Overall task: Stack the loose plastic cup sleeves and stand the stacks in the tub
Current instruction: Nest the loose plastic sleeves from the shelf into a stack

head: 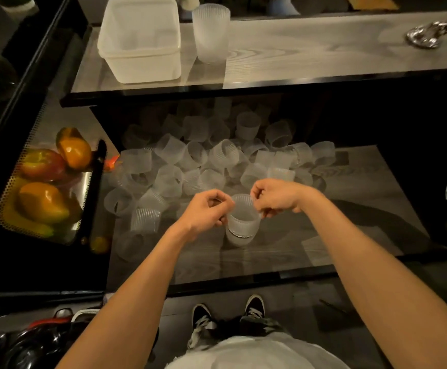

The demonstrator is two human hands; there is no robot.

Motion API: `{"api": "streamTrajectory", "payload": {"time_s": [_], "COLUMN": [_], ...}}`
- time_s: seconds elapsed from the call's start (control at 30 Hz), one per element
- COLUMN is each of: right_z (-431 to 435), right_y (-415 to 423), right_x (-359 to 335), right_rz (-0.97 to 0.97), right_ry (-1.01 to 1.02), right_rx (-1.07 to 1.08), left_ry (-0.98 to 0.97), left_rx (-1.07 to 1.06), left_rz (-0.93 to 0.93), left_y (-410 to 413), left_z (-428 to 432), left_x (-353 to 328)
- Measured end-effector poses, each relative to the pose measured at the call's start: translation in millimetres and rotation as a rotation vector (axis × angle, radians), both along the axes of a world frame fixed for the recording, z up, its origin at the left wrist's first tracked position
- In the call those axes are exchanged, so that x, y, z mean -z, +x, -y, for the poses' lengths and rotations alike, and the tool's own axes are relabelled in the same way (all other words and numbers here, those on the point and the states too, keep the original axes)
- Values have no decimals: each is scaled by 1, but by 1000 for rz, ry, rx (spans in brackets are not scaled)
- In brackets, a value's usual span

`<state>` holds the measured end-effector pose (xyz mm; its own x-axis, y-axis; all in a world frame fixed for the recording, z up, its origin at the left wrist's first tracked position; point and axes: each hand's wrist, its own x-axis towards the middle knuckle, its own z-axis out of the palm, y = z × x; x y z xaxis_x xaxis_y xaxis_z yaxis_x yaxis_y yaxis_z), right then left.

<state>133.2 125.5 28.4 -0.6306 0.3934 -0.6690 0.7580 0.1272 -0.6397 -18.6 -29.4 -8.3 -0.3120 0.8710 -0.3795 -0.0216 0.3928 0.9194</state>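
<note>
Obs.: left hand (206, 210) and right hand (277, 199) each pinch the top rim of a short sleeve stack (242, 231) standing on the lower glass shelf (323, 251), just in front of the loose sleeves (203, 161) (tub (139, 41) sits on the upper shelf (323, 49), taller stack (211, 33) just beside it).

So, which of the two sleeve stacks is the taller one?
The stack on the upper shelf, just right of the tub; the short stack stands on the lower table.

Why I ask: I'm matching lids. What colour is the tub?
Translucent milky white, no pattern; the tub shows best in the head view.
</note>
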Motion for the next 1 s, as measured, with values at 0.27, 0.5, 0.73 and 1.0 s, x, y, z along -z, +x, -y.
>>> {"api": "streamTrajectory", "payload": {"time_s": [0.27, 0.5, 0.73, 1.0], "right_z": [13, 18, 19, 33], "right_y": [0, -9, -9, -40], "right_x": [11, 11, 25, 20], "right_rz": [-83, -60, -52, -133], "right_ry": [173, 385, 479, 694], "right_rx": [27, -71, -68, -99], "left_ry": [28, 74, 16, -146], "left_rx": [-52, -90, -91, -369], "left_rz": [-139, -230, -345, -468], "left_y": [2, -2, 0, -22], "left_z": [3, 7, 8, 23], "left_x": [16, 20, 27, 16]}}
